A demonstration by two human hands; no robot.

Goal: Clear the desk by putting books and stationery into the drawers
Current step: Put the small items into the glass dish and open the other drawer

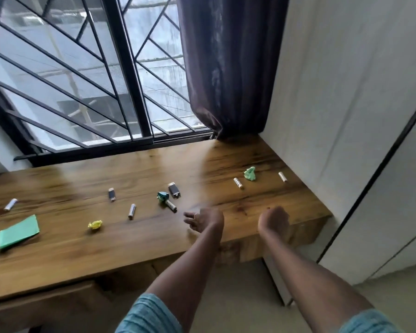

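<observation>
Small items lie scattered on the wooden desk (120, 239). A green paper pad (18, 231) sits at the left, with a crumpled yellow paper (95, 224) to its right. Several small white cylinders rest on the top, among them one (132, 211) in the middle and one (238, 183) at the right. Two dark lighter-like items (174, 189) (112, 194) and a teal crumpled piece (163, 196) lie mid-desk. A green crumpled paper (250, 173) is at the right. My left hand (203, 219) hovers over the front edge, fingers apart, holding nothing. My right hand (274, 218) is beside it, loosely open and empty.
A barred window (82, 80) runs behind the desk, with a dark curtain (228, 68) at its right end. A white wall (334, 104) bounds the desk on the right. A wooden drawer front (46, 306) shows below the desk at the left.
</observation>
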